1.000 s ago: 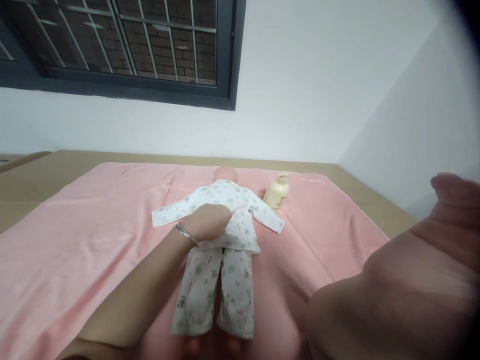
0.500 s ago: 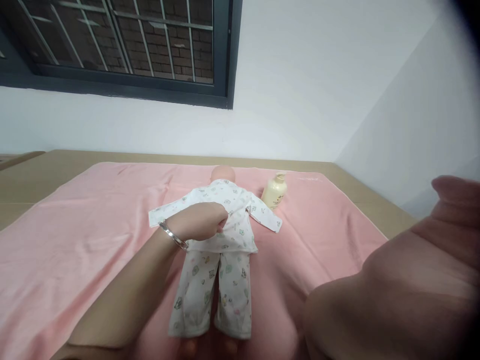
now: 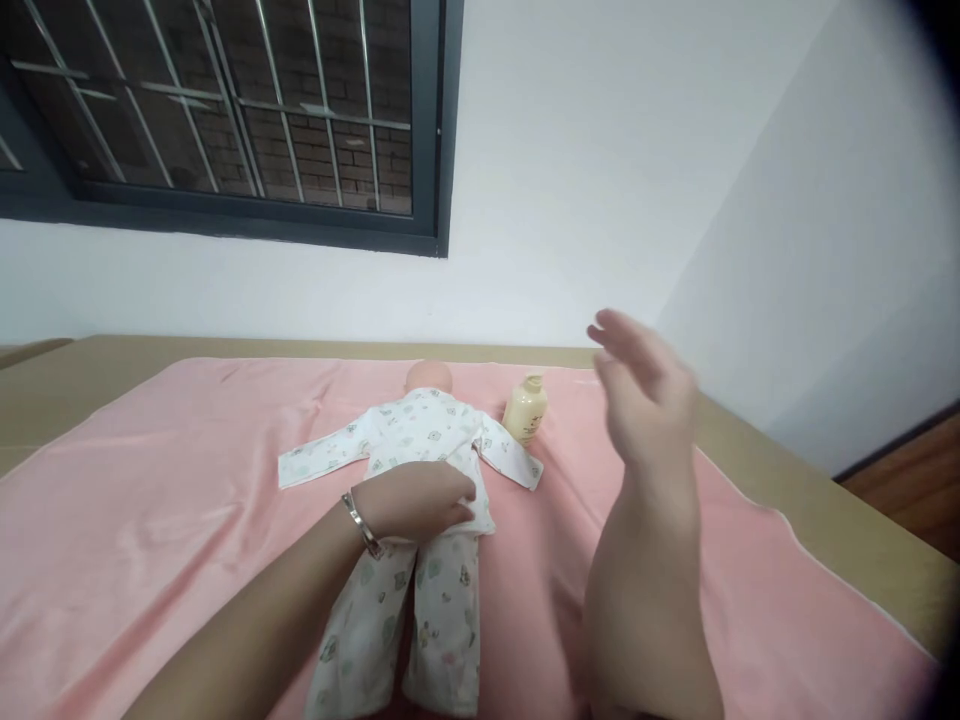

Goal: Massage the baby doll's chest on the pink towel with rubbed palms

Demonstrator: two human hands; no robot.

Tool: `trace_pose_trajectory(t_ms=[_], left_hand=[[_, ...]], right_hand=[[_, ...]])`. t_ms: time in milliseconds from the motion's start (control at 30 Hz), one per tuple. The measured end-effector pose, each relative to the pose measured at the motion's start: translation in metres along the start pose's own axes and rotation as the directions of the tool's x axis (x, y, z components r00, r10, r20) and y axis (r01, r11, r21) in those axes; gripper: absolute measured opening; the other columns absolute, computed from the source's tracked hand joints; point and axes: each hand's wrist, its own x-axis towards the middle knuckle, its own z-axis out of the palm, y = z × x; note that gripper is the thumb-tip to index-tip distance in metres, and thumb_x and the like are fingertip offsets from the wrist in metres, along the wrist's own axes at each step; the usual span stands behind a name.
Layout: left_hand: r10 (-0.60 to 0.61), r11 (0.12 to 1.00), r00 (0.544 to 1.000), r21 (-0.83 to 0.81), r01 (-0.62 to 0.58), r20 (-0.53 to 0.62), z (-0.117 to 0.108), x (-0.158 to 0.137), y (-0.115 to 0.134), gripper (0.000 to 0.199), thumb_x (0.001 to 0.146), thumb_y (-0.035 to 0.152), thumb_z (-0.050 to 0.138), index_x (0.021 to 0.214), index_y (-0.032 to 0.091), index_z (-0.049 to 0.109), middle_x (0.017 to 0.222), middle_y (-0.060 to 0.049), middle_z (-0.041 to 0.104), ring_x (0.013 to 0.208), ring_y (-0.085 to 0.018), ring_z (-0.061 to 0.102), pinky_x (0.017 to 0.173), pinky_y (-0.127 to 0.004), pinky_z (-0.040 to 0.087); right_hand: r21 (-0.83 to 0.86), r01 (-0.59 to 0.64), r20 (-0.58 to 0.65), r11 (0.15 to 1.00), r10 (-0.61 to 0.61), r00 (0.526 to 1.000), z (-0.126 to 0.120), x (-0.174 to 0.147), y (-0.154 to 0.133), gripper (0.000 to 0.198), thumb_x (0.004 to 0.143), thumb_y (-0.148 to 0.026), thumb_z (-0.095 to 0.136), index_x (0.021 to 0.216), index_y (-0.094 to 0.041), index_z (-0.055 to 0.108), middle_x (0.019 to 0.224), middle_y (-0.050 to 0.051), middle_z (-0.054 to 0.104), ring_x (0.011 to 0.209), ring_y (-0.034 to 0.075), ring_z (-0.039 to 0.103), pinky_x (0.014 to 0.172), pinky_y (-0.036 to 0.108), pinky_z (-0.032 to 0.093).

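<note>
A doll (image 3: 429,376) lies on a pink blanket, head towards the wall, dressed in a white patterned long-sleeved shirt (image 3: 409,428) and matching trousers (image 3: 448,620). My left hand (image 3: 420,500), with a silver bangle at the wrist, is over the lower part of the shirt. Its fingers are loosely bent, with a small gap between thumb and fingertips, and I see no cloth pinched there. Raised to the right of the doll, my right hand (image 3: 649,395) is empty, fingers apart and slightly blurred. A cream pump bottle (image 3: 525,408) stands tilted beside the doll's right-hand sleeve.
The pink blanket (image 3: 187,450) covers most of a tan padded surface (image 3: 847,545). Behind it rises a white wall (image 3: 555,200) with a dark-framed barred window (image 3: 442,150) at upper left. A brown wooden piece (image 3: 915,480) shows at the right edge.
My right hand has swung from the near right edge forward and inward, rising beside the doll. My left hand has slid down the shirt towards the hem, its fingers loosening. The view has tilted up slightly.
</note>
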Motion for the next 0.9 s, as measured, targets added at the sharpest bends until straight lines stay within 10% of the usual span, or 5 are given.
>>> trace_pose_trajectory(t_ms=[100,267,367,733,900], left_hand=[[-0.041,0.861,0.977,-0.504,-0.071,-0.209,-0.004,0.028,0.006,0.03,0.094,0.038,0.045,0.083,0.02,0.067,0.087,-0.006,0.069,0.082,-0.02,0.063,0.079,-0.031,0.048],[-0.357,-0.15,0.934,-0.988,-0.041,0.015,-0.011,0.102,-0.005,0.046,0.096,0.043,0.042,0.118,0.007,0.061,0.115,-0.023,0.065,0.104,-0.026,0.067,0.087,-0.035,0.054],[-0.418,-0.483,0.898,-0.871,-0.088,0.141,-0.014,0.132,-0.01,0.058,0.097,0.044,0.035,0.138,0.004,0.047,0.132,-0.027,0.055,0.118,-0.029,0.062,0.082,-0.035,0.057],[-0.405,-0.642,0.907,-0.741,-0.196,0.111,-0.008,0.146,-0.006,0.071,0.096,0.048,0.036,0.147,-0.002,0.034,0.139,-0.029,0.049,0.124,-0.031,0.058,0.08,-0.032,0.06],[-0.353,-0.667,0.929,-0.726,-0.167,0.11,-0.006,0.122,-0.017,0.069,0.096,0.048,0.035,0.147,0.001,0.036,0.139,-0.029,0.05,0.126,-0.032,0.057,0.082,-0.037,0.06]], right_hand=[[-0.24,-0.069,0.323,0.968,0.147,0.935,0.011,0.012,0.026,0.059,0.086,-0.016,0.045,0.144,-0.016,0.046,0.151,0.011,0.044,0.143,0.026,0.036,0.119,0.051,0.03],[-0.46,-0.063,0.527,0.885,0.33,0.783,0.032,0.013,0.048,0.067,0.081,-0.005,0.038,0.147,-0.01,0.041,0.157,0.012,0.034,0.148,0.024,0.025,0.123,0.045,0.022],[-0.585,-0.032,0.54,0.811,0.419,0.73,0.042,0.012,0.055,0.066,0.081,-0.003,0.039,0.147,-0.001,0.037,0.158,0.019,0.029,0.149,0.026,0.021,0.123,0.042,0.019],[-0.683,0.048,0.567,0.729,0.488,0.664,0.055,0.009,0.064,0.065,0.084,-0.002,0.039,0.149,0.0,0.031,0.152,0.022,0.038,0.145,0.025,0.033,0.122,0.043,0.014],[-0.715,-0.028,0.506,0.698,0.545,0.669,0.054,0.009,0.058,0.055,0.089,-0.008,0.04,0.144,-0.004,0.04,0.143,0.022,0.051,0.139,0.03,0.042,0.112,0.041,0.035]])
